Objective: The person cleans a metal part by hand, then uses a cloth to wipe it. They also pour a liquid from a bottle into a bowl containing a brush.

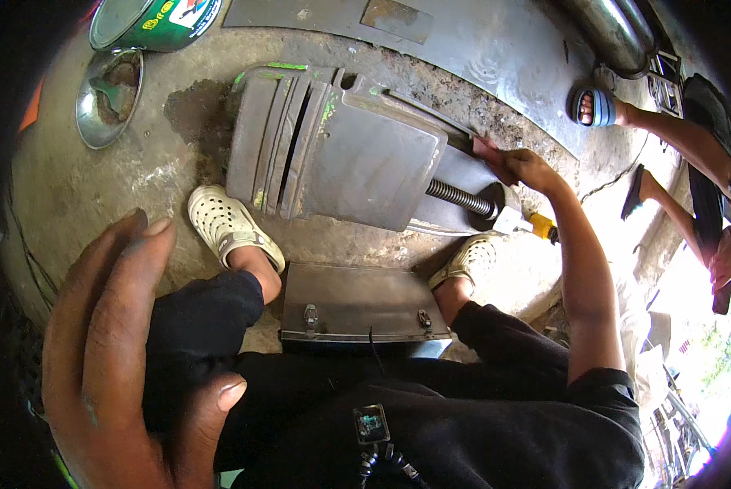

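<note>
A large grey machine vise [374, 155] with traces of green paint lies on the concrete floor before me. Its threaded screw [462, 198] shows at the right end. My right hand [531, 169] reaches to the vise's far right side, its fingers closed on a thin reddish-brown piece [489, 152], like folded sandpaper or cloth. This piece rests at the end of a long, narrow edge of the vise. Close to the camera, at the left, my left hand [121, 350] is raised with fingers and thumb apart, holding nothing.
Between my feet in pale clogs [227, 224] stands a metal box [361, 301] with two latches. A metal bowl [109, 98] and a green bucket [158, 28] sit far left. Sheet metal [479, 53] lies behind the vise. Another person's sandalled foot [595, 107] is at right.
</note>
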Available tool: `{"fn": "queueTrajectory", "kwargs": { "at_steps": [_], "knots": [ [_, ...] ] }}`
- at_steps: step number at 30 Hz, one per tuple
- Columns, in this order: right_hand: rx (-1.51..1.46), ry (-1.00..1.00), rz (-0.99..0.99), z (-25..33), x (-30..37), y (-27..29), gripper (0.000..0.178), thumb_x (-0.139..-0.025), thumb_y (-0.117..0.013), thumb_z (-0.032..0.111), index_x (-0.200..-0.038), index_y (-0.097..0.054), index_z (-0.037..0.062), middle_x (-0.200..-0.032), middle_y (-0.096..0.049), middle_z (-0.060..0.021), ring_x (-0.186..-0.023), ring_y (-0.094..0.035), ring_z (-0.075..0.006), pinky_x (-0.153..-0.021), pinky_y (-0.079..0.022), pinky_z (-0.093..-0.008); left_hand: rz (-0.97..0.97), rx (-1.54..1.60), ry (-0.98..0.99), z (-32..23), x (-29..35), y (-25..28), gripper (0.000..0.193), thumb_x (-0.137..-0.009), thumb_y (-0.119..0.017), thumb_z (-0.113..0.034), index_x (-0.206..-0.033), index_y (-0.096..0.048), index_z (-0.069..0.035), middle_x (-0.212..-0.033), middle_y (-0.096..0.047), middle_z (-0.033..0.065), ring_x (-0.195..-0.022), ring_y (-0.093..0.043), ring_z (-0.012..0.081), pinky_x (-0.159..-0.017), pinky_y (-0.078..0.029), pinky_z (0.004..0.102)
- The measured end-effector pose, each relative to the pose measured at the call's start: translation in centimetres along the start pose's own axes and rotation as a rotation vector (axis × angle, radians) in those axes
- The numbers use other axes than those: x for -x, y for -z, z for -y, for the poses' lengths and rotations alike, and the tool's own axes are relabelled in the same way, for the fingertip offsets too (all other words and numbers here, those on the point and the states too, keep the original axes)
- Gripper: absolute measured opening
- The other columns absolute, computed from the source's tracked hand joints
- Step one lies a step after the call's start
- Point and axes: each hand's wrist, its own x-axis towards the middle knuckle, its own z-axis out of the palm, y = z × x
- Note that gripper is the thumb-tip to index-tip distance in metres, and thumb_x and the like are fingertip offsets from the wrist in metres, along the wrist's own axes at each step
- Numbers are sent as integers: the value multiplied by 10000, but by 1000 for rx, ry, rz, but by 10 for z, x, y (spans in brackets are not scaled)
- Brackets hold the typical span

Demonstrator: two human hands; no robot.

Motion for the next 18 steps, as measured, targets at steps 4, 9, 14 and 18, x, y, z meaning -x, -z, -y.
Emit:
{"fn": "queueTrajectory", "kwargs": {
  "at_steps": [4,9,14,18],
  "knots": [
    [223,-278,87,-10,5,-1,523,-963,-428,452,-842,-711,30,-784,-689,-140,-837,-646,-233,-832,-487,-385,-11,-31,28,-4,7,-1,654,-889,-554,-395,-1380,-458,26,-1357,-509,263,-1268,-486,429,-1082,-358,480],
    [133,-299,-23,-20,13,8,445,-894,-482,277,-1222,-647,27,-931,-704,-120,-818,-637,-209,-805,-512,-355,-12,-66,80,-7,13,-1,645,-894,-549,-379,-1399,-446,9,-1377,-499,248,-1290,-467,417,-1095,-342,482],
    [134,36,101,-14,2,0,465,-946,-465,396,-1126,-669,20,-952,-704,-207,-901,-668,-321,-818,-504,-419,4,-151,111,-15,23,0,642,-897,-542,-373,-1413,-437,-5,-1398,-484,238,-1328,-429,403,-1118,-307,493],
    [199,-498,144,-29,13,-2,498,-936,-453,444,-1141,-684,52,-1015,-701,-214,-965,-673,-331,-863,-497,-412,-30,-124,103,-10,28,-6,635,-895,-538,-354,-1419,-431,-12,-1406,-482,229,-1336,-422,390,-1126,-294,496]
  ]
}}
